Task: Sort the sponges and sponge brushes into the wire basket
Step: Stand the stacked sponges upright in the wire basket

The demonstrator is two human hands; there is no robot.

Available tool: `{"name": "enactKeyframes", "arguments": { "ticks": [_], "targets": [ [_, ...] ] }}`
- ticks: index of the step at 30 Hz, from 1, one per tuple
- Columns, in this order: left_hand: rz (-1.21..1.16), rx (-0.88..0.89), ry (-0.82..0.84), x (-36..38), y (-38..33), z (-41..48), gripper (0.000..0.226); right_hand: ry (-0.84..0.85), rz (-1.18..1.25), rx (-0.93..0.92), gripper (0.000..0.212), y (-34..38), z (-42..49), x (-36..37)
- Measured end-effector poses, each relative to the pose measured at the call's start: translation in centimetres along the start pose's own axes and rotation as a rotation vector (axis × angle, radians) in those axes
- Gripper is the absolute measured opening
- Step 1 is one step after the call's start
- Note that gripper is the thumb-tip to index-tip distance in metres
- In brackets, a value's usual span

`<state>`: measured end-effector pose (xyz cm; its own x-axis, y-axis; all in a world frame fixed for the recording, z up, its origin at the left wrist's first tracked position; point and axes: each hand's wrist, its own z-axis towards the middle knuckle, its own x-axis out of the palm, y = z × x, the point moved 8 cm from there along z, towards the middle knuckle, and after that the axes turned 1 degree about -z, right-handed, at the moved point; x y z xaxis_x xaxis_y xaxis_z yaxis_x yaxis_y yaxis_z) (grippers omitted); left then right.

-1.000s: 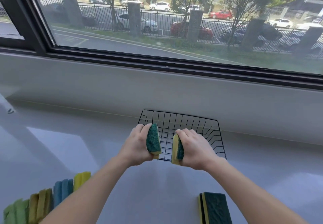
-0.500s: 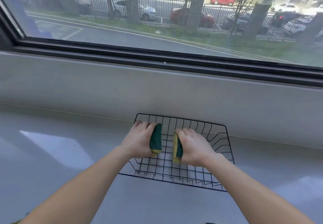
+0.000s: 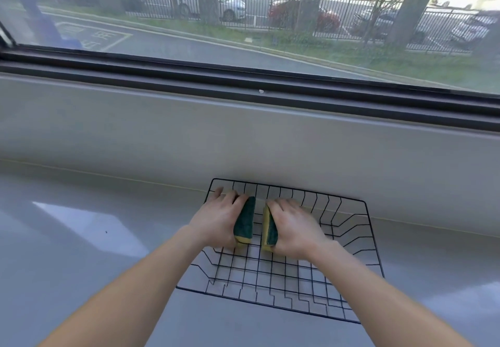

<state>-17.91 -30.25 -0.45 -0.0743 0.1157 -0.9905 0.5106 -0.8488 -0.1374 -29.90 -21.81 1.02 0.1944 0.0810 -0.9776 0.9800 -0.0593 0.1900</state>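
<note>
The left hand (image 3: 218, 219) is wrapped around a sponge (image 3: 244, 220), with the fingers on the far side and the thumb near the bottom. This sponge is held on its edge, so its dark green rough side is turned toward the middle and a bit of yellow is seen at its lower end. The right hand (image 3: 293, 226) is closed around a second sponge (image 3: 269, 229) in the same way. On that one a yellow strip is seen along the left edge and the green side is tucked against the palm. The two sponges are held just beside each other with a small gap between them, and they are not touching. Both hands and both sponges are placed inside the wire basket (image 3: 370, 241), in its far left part, close to the back wall of the basket. Whether the sponges are resting on the wire bottom cannot be told. The basket is black and made of thin wires in a grid, and it is set on a pale grey counter (image 3: 81, 265). The back of the basket is close to a low grey wall (image 3: 162, 135) under a big window (image 3: 243, 22). Through the glass a road, a black fence, trees and parked cars are seen.
</note>
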Motion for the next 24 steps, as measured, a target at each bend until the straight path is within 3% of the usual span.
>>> {"name": "enactKeyframes", "arguments": {
  "ticks": [7, 16, 21, 24],
  "targets": [
    [0.003, 0.021, 0.042, 0.2, 1.0, 0.4, 0.111, 0.009, 0.042, 0.002, 0.081, 1.4, 2.3, 0.3],
    [-0.038, -0.121, 0.004, -0.6, 2.7, -1.6, 0.131, -0.053, 0.109, 0.035, 0.135, 0.2, 1.8, 0.6],
    [-0.159, -0.15, -0.069, -1.0, 3.2, -3.7, 0.114, -0.121, 0.457, 0.218, 0.129, -2.3, -1.5, 0.6],
    [-0.159, -0.12, -0.085, -1.3, 2.3, -3.8, 0.098, -0.054, 0.444, 0.217, 0.117, -2.0, -1.5, 1.5]
  ]
}}
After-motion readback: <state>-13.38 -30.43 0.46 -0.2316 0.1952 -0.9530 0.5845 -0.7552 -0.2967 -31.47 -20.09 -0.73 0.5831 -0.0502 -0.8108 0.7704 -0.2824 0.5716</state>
